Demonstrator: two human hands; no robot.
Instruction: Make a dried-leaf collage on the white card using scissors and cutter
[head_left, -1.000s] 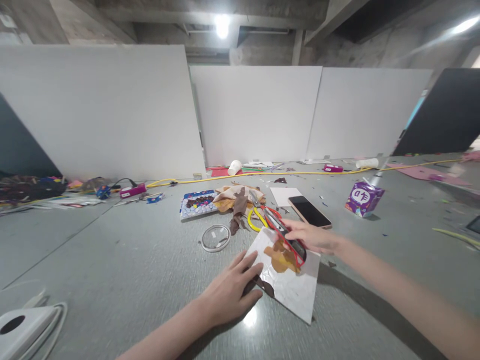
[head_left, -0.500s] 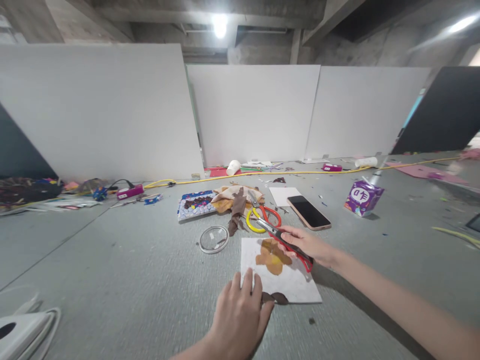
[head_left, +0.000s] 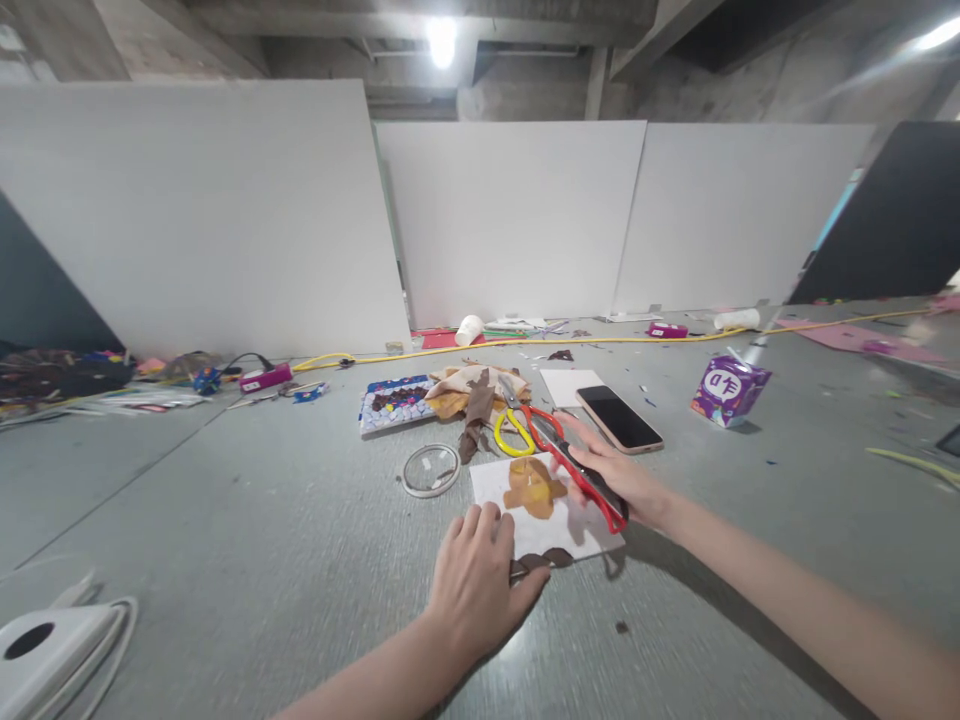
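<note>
A white card (head_left: 491, 487) with orange-brown flower-like patches (head_left: 532, 485) and dark brown pieces (head_left: 541, 562) along its near edge lies before me. My left hand (head_left: 476, 570) grips its near left corner, fingers curled over the top and thumb along the near edge. My right hand (head_left: 611, 475) is closed around a red and black utility knife (head_left: 592, 482), above the card's right side. Its tip points toward the red and yellow scissors (head_left: 516, 437), which lie just beyond the card.
Brown and cream fabric scraps (head_left: 476, 400) lie beside a mosaic-patterned panel (head_left: 394, 405). Around them are a clear round lid (head_left: 431, 470), a phone (head_left: 619, 418), a blank white card (head_left: 570, 387) and a purple drink carton (head_left: 729, 390). A yellow cable (head_left: 600, 343) runs before white boards (head_left: 510, 220).
The patched card and my left hand have shifted slightly away from me, the card also leftward and turned. The knife in my right hand has swung and now shows more of its red side.
</note>
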